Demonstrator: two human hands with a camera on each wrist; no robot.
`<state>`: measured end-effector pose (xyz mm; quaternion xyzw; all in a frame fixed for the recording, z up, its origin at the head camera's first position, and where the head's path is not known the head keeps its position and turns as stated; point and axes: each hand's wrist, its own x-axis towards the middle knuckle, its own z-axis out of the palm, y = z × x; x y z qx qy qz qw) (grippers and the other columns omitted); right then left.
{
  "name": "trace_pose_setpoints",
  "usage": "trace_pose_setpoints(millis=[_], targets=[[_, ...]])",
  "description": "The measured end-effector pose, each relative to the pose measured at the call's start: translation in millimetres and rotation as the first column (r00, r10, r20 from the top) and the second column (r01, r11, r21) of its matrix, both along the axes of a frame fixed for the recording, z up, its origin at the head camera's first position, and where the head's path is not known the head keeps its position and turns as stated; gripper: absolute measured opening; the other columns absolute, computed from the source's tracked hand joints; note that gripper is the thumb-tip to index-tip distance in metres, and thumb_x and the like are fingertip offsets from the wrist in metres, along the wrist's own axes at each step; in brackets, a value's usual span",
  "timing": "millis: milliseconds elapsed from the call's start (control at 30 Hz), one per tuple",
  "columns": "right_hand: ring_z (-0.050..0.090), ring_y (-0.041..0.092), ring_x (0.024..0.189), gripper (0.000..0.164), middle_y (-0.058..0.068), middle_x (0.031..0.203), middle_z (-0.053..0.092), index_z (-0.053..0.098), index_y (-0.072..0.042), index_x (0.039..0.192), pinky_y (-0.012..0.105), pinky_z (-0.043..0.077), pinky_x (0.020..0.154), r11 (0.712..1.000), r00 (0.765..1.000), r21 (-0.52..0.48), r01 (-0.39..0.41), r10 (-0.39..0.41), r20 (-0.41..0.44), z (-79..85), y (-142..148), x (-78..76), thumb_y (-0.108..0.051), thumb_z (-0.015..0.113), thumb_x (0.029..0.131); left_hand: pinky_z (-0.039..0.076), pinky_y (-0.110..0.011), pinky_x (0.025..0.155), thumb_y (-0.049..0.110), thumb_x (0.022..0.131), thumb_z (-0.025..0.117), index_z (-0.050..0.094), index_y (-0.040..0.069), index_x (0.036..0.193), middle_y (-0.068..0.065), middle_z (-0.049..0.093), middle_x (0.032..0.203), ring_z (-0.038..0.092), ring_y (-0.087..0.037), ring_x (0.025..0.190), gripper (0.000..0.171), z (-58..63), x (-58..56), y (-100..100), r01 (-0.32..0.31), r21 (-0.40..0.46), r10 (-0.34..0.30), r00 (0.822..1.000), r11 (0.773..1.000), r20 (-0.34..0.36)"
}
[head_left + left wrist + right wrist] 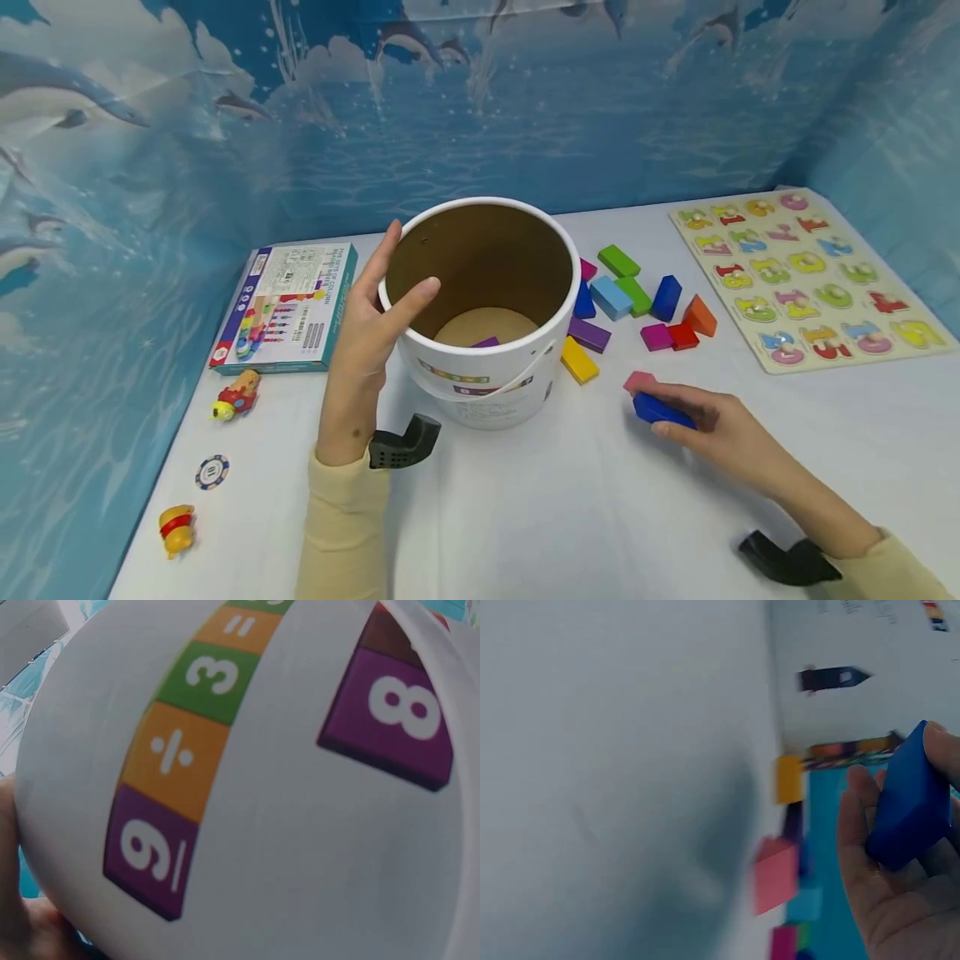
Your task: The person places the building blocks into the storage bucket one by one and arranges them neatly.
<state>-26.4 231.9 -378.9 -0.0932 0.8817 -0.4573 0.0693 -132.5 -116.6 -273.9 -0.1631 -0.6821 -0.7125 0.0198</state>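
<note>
A large white bucket (483,392) with a brown inside and printed number strips stands upright on the table. At its left rim is my left hand (375,312). The thumb reaches over the opening, and the other fingers lie along the outside, mostly hidden in the left wrist view. Inside, part of a purple block (486,342) lies on the bottom. To the right of the bucket my right hand (712,421) holds a blue block (911,802) between thumb and fingers. Just beyond its fingertips is a pink block (772,877), apart from the hand in the right wrist view.
Several coloured blocks, among them a yellow block (579,361) and an orange block (700,317), lie right of the bucket. A number puzzle board (817,287) is at the far right. On the left are a flat box (281,304), small figurines (177,531) and a round chip (212,472).
</note>
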Motion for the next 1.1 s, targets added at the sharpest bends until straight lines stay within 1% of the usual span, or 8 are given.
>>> trace_pose_setpoints(millis=[67, 167, 300, 433, 633, 733, 833, 1100], targets=[[0.050, 0.011, 0.108, 0.045, 0.003, 0.124, 0.051, 0.048, -0.011, 0.128, 0.022, 0.049, 0.076, 0.992, 0.998, -0.107, -0.060, 0.060, 0.000, 26.1, -5.3, -9.3, -0.012, 0.060, 0.085, 0.024, -0.047, 0.101, 0.017, 0.080, 0.064, 0.032, 0.026, 0.138, 0.012, 0.025, 0.141, 0.022, -0.013, 0.129, 0.067, 0.3, 0.3, 1.8, 0.003, -0.005, -0.003, 1.000, 1.000, 0.005], [0.057, 0.011, 0.099, 0.043, 0.003, 0.117, 0.056, 0.046, -0.007, 0.129, 0.024, 0.050, 0.074, 0.956, 0.988, -0.248, -0.154, 0.144, -0.058, 69.5, -15.1, -24.0, -0.001, 0.053, 0.087, 0.025, -0.047, 0.101, 0.017, 0.079, 0.065, 0.032, 0.027, 0.137, 0.013, 0.025, 0.141, 0.023, -0.014, 0.129, 0.067, 0.2, 0.4, 4.0, 0.007, -0.008, -0.007, 1.000, 1.000, 0.012], [0.059, 0.018, 0.095, 0.039, 0.005, 0.112, 0.058, 0.046, -0.010, 0.129, 0.025, 0.050, 0.074, 0.943, 0.983, -0.281, -0.178, 0.158, -0.094, 122.9, -38.9, -46.8, -0.005, 0.048, 0.091, 0.023, -0.046, 0.102, 0.017, 0.079, 0.065, 0.033, 0.027, 0.137, 0.013, 0.025, 0.141, 0.023, -0.012, 0.129, 0.067, -1.2, -0.2, 5.8, 0.004, -0.010, -0.004, 1.000, 1.000, 0.014], [0.054, 0.020, 0.106, 0.042, 0.004, 0.125, 0.049, 0.043, -0.016, 0.132, 0.028, 0.047, 0.083, 0.933, 0.972, -0.273, -0.233, 0.226, -0.058, 154.9, -70.3, -77.5, -0.018, 0.050, 0.091, 0.022, -0.047, 0.102, 0.018, 0.079, 0.065, 0.031, 0.024, 0.139, 0.012, 0.025, 0.141, 0.023, -0.014, 0.129, 0.069, -2.8, -0.5, 6.2, 0.001, -0.015, -0.001, 1.000, 1.000, 0.014], [0.041, 0.018, 0.119, 0.049, 0.001, 0.134, 0.041, 0.040, -0.018, 0.134, 0.039, 0.041, 0.091, 0.920, 0.942, -0.247, -0.303, 0.328, 0.066, 167.5, -108.7, -121.0, -0.020, 0.057, 0.087, 0.022, -0.047, 0.102, 0.022, 0.079, 0.065, 0.031, 0.024, 0.139, 0.012, 0.025, 0.141, 0.022, -0.015, 0.130, 0.068, -2.8, -0.2, 4.9, 0.003, -0.016, -0.003, 1.000, 1.000, 0.014], [0.038, 0.018, 0.121, 0.049, -0.001, 0.133, 0.042, 0.045, -0.020, 0.131, 0.042, 0.041, 0.091, 0.932, 0.931, -0.148, -0.332, 0.349, 0.109, 167.5, -124.9, -138.0, -0.018, 0.061, 0.085, 0.022, -0.046, 0.102, 0.024, 0.080, 0.064, 0.030, 0.024, 0.139, 0.012, 0.025, 0.142, 0.021, -0.015, 0.130, 0.068, -2.2, -0.1, 3.5, 0.009, -0.012, -0.009, 1.000, 1.000, 0.012], [0.040, 0.018, 0.119, 0.047, -0.002, 0.130, 0.045, 0.049, -0.020, 0.127, 0.043, 0.042, 0.089, 0.917, 0.905, -0.049, -0.395, 0.398, 0.152, 164.2, -138.5, -151.3, -0.020, 0.063, 0.083, 0.025, -0.044, 0.101, 0.027, 0.080, 0.064, 0.029, 0.024, 0.140, 0.010, 0.024, 0.142, 0.022, -0.016, 0.130, 0.069, -1.8, 0.2, 1.9, 0.016, -0.009, -0.016, 1.000, 1.000, 0.011], [0.050, 0.015, 0.106, 0.042, 0.001, 0.113, 0.057, 0.053, -0.015, 0.122, 0.034, 0.041, 0.091, 0.777, 0.741, -0.012, -0.629, 0.604, 0.295, 155.9, -156.8, -164.3, -0.020, 0.064, 0.082, 0.028, -0.041, 0.101, 0.037, 0.078, 0.066, 0.027, 0.021, 0.140, 0.010, 0.022, 0.143, 0.020, -0.014, 0.131, 0.076, -0.1, 0.6, 0.2, 0.036, -0.001, -0.036, 0.999, 0.999, 0.000]])
